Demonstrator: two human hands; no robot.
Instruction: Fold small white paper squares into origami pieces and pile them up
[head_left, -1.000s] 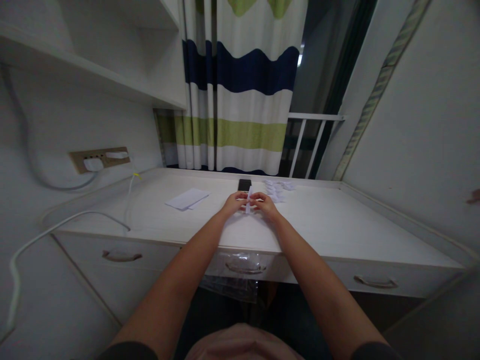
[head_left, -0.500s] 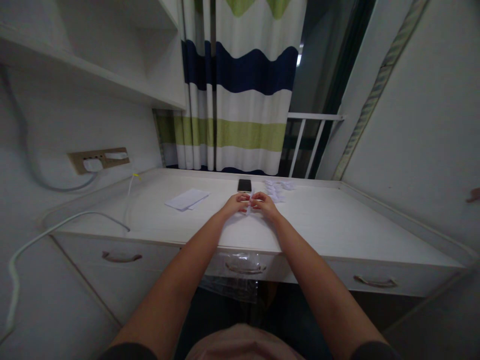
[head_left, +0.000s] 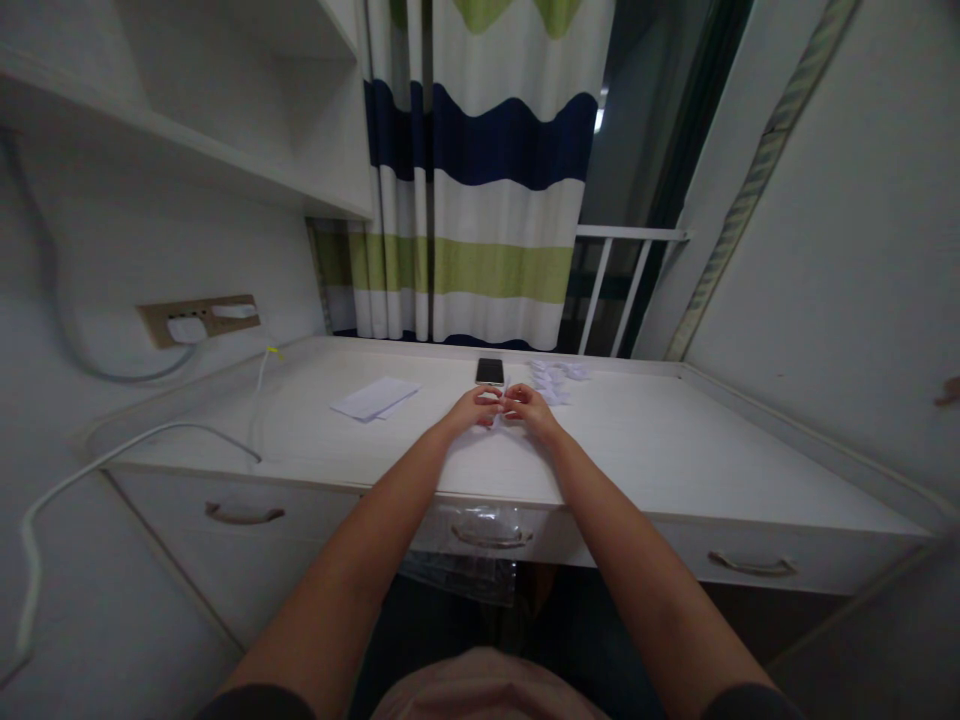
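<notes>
Over the white desk (head_left: 637,450), my left hand (head_left: 475,408) and my right hand (head_left: 528,408) meet fingertip to fingertip. Between them they pinch a small piece of white paper (head_left: 498,420), mostly hidden by the fingers. Just beyond my hands lies a dark phone (head_left: 490,371). To the right of it sits a cluster of small folded white paper pieces (head_left: 548,380). Flat sheets of white paper (head_left: 375,398) rest on the desk to the left of my hands.
A pale cable (head_left: 180,426) curves over the desk's left edge near a wall socket (head_left: 196,320). Drawers with handles (head_left: 491,540) run under the front edge. A striped curtain (head_left: 502,210) hangs behind, and a shelf (head_left: 225,150) juts out at upper left.
The fingers shift very slightly around the small paper. Everything else stays in place.
</notes>
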